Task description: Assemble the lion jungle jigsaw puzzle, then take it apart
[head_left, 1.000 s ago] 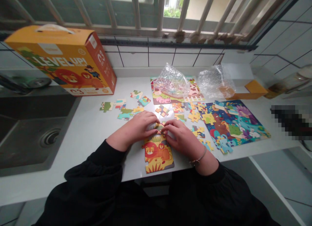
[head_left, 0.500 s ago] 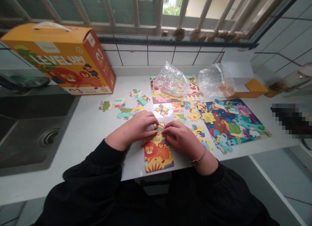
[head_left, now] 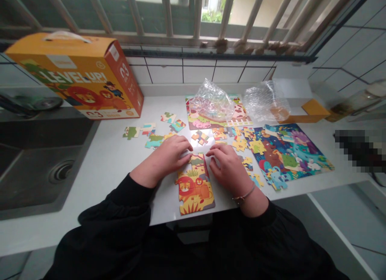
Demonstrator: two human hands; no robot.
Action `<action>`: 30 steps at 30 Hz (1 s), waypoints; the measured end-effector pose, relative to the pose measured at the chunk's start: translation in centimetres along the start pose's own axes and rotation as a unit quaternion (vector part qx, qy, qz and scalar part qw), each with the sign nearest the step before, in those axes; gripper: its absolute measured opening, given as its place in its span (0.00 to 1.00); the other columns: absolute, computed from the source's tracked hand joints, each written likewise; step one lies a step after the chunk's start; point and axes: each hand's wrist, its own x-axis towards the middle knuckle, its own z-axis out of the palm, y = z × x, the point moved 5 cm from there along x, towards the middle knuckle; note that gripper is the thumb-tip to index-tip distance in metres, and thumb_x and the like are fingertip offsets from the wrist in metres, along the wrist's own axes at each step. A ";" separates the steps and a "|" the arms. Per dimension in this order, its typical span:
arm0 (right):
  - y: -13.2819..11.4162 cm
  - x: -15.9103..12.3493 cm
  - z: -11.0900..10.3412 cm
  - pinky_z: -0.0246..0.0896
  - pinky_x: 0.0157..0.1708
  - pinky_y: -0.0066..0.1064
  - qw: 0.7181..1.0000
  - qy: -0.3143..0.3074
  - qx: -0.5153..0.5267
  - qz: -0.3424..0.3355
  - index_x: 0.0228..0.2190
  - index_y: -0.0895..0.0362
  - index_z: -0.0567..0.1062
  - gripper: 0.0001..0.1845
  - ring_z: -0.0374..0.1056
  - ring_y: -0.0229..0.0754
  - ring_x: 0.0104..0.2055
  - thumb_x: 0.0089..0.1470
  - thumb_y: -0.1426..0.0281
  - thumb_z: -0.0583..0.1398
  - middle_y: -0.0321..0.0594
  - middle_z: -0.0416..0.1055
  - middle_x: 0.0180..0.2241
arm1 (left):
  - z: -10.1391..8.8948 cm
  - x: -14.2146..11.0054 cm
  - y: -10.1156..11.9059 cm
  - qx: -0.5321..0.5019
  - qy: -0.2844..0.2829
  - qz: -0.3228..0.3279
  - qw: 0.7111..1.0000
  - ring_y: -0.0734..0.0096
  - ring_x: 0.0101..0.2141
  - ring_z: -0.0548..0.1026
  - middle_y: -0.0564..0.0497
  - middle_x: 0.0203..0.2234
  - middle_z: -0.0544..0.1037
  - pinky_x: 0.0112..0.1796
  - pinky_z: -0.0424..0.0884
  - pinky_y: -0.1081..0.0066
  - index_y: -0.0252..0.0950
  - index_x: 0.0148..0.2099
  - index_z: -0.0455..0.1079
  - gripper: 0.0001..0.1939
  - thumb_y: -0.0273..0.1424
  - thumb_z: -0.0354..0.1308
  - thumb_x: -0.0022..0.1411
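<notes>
left hand (head_left: 161, 161) | grip open, empty, just beside yellow cardboard lion jigsaw (head_left: 194, 191) | right hand (head_left: 227, 169) | likewise open, flanking it, apparently framing joined pieces

Loose jigsaw pieces (head_left: 153, 141) lie on the counter (head_left: 102, 163), right of the steel sink (head_left: 39, 167)

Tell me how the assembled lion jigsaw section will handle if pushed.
The orange-and-yellow cardboard lion jigsaw section looks thin and flat, so it is probably light and won't roll. Its pieces seem held only by their interlocking tabs, so a push may well separate them. On the smooth white counter, it would probably slide easily.
</notes>
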 end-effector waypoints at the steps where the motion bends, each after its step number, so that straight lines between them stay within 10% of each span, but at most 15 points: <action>1: 0.1 0.2 0.0 0.72 0.60 0.55 1.000 -0.001 -0.011 0.002 0.47 0.54 0.82 0.12 0.74 0.59 0.59 0.67 0.77 0.62 0.53 0.80 0.53 | 0.0 0.0 -0.1 0.007 0.000 -0.006 1.000 0.52 0.50 0.79 0.41 0.46 0.83 0.53 0.74 0.54 0.37 0.47 0.80 0.06 0.30 0.61 0.75; 15: 1.4 6.8 1.5 0.67 0.57 0.50 0.979 -0.081 -0.172 0.073 0.50 0.57 0.80 0.16 0.71 0.63 0.58 0.67 0.62 0.70 0.56 0.81 0.52 | -0.9 -0.4 -2.6 0.121 0.044 -0.161 0.978 0.48 0.51 0.78 0.39 0.48 0.84 0.56 0.75 0.50 0.36 0.48 0.84 0.11 0.31 0.59 0.76; 24: 3.4 8.2 2.5 0.64 0.56 0.46 0.995 -0.069 -0.063 0.039 0.48 0.55 0.77 0.13 0.71 0.57 0.52 0.61 0.72 0.68 0.50 0.81 0.46 | -1.1 -0.6 -3.0 0.121 0.042 -0.180 0.975 0.46 0.51 0.79 0.38 0.47 0.84 0.56 0.75 0.49 0.36 0.46 0.83 0.10 0.31 0.60 0.75; 30: 1.2 8.0 3.0 0.67 0.57 0.45 0.996 -0.068 0.016 -0.058 0.51 0.54 0.76 0.17 0.72 0.54 0.54 0.61 0.76 0.67 0.48 0.79 0.50 | -1.3 -0.4 -2.2 0.033 0.104 -0.146 0.983 0.47 0.57 0.80 0.37 0.56 0.84 0.61 0.74 0.49 0.36 0.62 0.79 0.19 0.38 0.66 0.75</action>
